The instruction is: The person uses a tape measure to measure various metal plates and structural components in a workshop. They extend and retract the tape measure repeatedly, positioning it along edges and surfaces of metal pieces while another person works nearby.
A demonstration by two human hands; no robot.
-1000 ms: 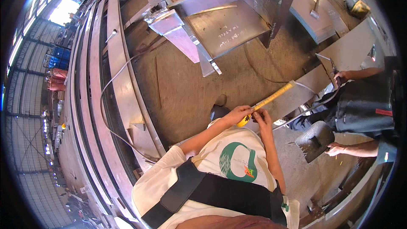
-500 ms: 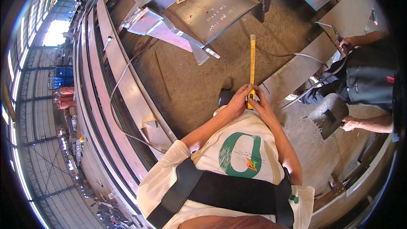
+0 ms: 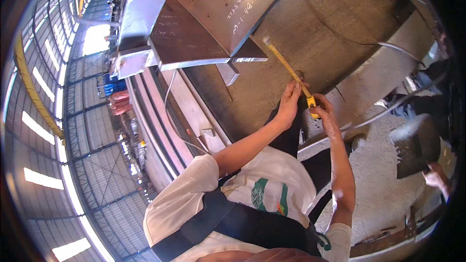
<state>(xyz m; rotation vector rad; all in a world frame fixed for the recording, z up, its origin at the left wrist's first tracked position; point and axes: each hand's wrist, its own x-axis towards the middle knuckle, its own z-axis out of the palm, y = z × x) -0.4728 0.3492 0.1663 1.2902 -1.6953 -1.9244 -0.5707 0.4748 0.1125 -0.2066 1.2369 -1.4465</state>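
Observation:
My right hand [image 3: 327, 114] grips the yellow and black case of a tape measure [image 3: 312, 103]. Its yellow blade [image 3: 285, 62] is pulled out and slants toward the upper left. My left hand [image 3: 290, 103] has its fingers closed on the blade a short way from the case. A welded steel workpiece [image 3: 194, 34], with chalk writing on its plates, stands ahead and to the left. The blade's free end hangs in front of its lower corner, and I see a gap between them.
A co-worker's hand [image 3: 435, 177] shows at the right, beside a dark welding shield-like plate [image 3: 412, 148]. A pale hose [image 3: 361, 125] crosses the floor there. Flat steel plate [image 3: 374, 70] lies at the far right. Long steel beams [image 3: 155, 111] run along the left.
The view has turned and come nearer to the steel workpiece. Both hands have moved out from my body with the tape measure, whose blade has swung from upright to leaning left.

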